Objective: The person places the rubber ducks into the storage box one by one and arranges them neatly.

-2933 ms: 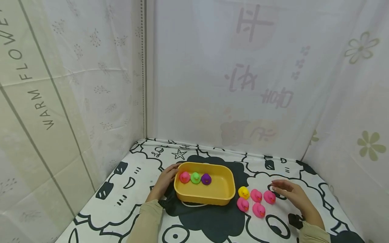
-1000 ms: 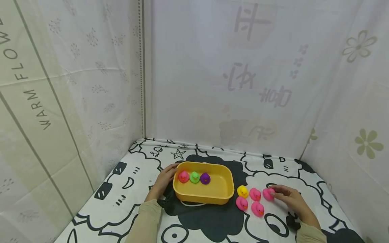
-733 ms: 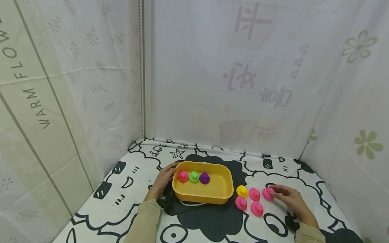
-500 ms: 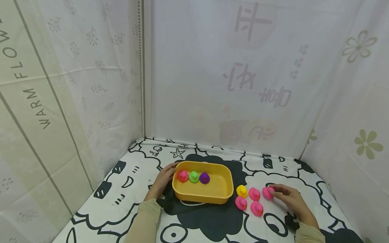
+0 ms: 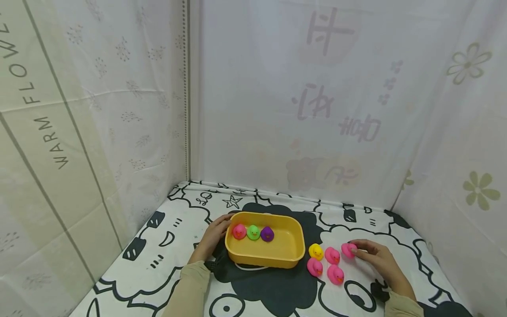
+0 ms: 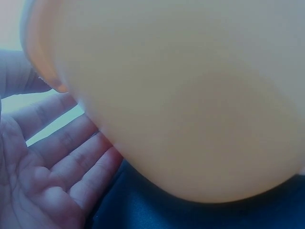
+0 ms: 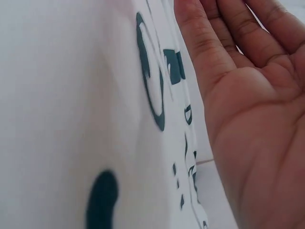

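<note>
My right hand (image 5: 379, 259) pinches a pink rubber duck (image 5: 348, 250) between thumb and fingertips at the right of the duck group. The right wrist view shows its palm and fingers, with the duck out of sight there. On the other side, my left hand (image 5: 211, 237) touches the left end of a yellow plastic basin (image 5: 266, 260). In the left wrist view its fingers (image 6: 66, 138) lie nearly straight against the basin's outer wall, the thumb by the rim. Inside the basin a pink duck (image 5: 239, 231), a green duck (image 5: 253, 232) and a purple duck (image 5: 267, 234) stand in a row.
Right of the basin sit a yellow duck (image 5: 316, 251) and three pink ones, among them a front duck (image 5: 335, 274). A black-and-white patterned cloth (image 5: 253, 299) covers the table. Pale curtains (image 5: 297, 110) close off the back and sides.
My right hand came in from above and right and took hold of the rightmost pink duck, which has just shifted slightly upward in the head view. My left hand stays at the basin.
</note>
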The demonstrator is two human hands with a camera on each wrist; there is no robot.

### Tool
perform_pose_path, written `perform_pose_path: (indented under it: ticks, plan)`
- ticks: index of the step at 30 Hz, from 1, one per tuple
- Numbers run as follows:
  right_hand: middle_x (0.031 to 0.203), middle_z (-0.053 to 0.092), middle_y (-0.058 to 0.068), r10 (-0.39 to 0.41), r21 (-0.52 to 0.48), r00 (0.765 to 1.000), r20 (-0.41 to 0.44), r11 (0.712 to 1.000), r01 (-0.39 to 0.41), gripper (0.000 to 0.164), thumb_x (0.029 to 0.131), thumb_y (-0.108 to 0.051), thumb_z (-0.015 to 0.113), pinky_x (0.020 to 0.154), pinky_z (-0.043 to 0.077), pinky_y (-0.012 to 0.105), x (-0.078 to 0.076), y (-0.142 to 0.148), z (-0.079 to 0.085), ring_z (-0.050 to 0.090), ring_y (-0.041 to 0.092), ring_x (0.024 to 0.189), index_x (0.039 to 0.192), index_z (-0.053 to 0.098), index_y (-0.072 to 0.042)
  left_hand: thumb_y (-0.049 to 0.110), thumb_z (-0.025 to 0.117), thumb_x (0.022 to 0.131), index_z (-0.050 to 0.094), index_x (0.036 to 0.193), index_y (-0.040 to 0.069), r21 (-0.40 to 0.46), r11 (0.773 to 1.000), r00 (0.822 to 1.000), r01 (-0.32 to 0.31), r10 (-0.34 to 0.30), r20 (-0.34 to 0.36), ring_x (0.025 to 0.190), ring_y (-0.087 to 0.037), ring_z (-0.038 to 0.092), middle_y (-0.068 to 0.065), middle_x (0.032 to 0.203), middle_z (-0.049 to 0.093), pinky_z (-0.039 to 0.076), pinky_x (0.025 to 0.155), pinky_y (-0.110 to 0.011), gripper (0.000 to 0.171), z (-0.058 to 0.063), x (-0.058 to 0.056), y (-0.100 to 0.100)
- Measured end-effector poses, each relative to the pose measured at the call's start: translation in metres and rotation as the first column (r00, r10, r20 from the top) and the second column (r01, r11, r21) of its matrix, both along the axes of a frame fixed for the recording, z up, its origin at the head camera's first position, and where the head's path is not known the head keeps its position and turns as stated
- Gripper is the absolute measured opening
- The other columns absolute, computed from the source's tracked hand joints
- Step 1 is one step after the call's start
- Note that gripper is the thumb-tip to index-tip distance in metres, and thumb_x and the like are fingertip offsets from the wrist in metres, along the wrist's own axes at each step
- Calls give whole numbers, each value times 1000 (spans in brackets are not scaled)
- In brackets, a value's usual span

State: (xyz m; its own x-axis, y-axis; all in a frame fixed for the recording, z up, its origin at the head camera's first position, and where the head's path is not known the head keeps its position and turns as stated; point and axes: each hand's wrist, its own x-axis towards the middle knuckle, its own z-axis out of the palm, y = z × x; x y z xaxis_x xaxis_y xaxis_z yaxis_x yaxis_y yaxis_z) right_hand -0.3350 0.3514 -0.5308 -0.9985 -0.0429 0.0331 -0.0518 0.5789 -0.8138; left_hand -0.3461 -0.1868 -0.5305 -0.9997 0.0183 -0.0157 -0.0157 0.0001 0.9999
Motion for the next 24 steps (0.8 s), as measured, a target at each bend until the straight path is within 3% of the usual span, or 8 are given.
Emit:
perform_pose_path:
  ticks: [7,15,24]
  plan:
    - [123,69,7,-20,-25,999,32,999,21,65,81,-54,78,102,48,54,-1,-12,8,60,28,117,129,67,-10,38,57,101,61,138,14,-18,1000,1000,-21,21,-10,125,-27,57,-10,141,57,42,110,-46,45,-2,-1,0]
    - [119,71,6,33,-44,999,-9,998,-33,55,83,-47,79,94,54,38,-5,-22,10,62,24,111,124,70,-11,38,57,101,61,138,13,-10,1000,1000,-13,13,-4,124,-26,57,-10,141,57,43,110,-45,45,-5,1,2]
    - [119,70,6,149,-3,985,-85,989,-149,46,87,-41,78,99,51,52,-17,-45,29,60,31,116,122,71,-13,39,55,102,61,139,16,-19,1000,1000,-5,5,-13,125,-25,57,-9,141,57,42,110,-45,44,0,2,1]
